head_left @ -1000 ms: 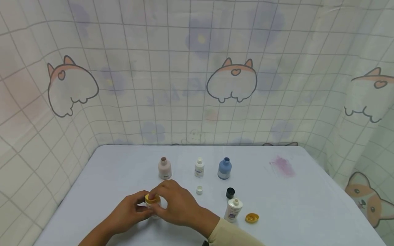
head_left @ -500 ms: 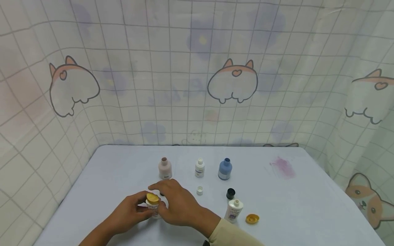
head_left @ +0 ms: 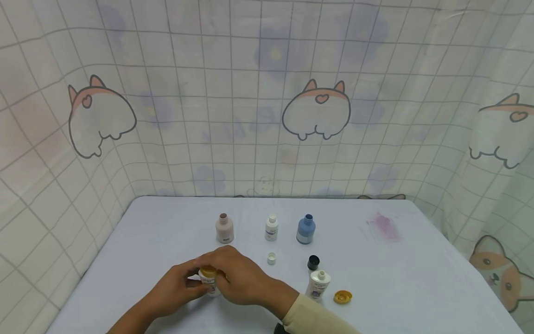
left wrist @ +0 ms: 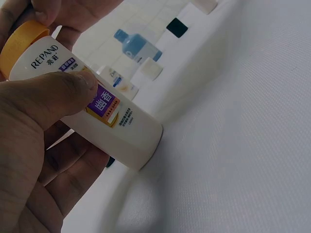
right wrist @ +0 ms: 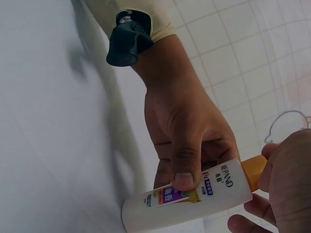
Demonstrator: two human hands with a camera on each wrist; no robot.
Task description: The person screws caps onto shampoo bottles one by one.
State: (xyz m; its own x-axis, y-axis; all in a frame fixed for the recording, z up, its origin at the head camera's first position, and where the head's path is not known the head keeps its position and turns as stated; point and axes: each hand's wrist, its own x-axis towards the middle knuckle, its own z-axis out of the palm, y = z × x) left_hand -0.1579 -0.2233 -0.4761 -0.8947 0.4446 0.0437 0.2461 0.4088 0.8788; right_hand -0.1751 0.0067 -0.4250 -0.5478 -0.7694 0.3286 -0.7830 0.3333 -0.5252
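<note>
My left hand [head_left: 177, 290] holds a white shampoo-like bottle [left wrist: 138, 138] labelled REPAND, its thumb across the label. The bottle stands slightly tilted on the table, with an orange-yellow cap [head_left: 207, 271] on its top. Over that cap my right hand [head_left: 246, 280] curls, thumb on one side and fingers on the other. In the right wrist view the cap [right wrist: 253, 171] shows between the bottle's shoulder and the right hand's fingers. Part of the cap is covered by the hands in the head view.
Behind the hands stand an uncapped pinkish bottle [head_left: 225, 230], a small white bottle [head_left: 271, 229] and an uncapped blue bottle [head_left: 306, 230]. A white cap [head_left: 271, 258] and a dark cap [head_left: 313, 262] lie nearer. An uncapped white bottle [head_left: 318, 284] stands by a loose yellow cap [head_left: 343, 297].
The right hand's fingers lifted off the cap half a second ago and now close around it again. My left hand keeps its hold on the bottle.
</note>
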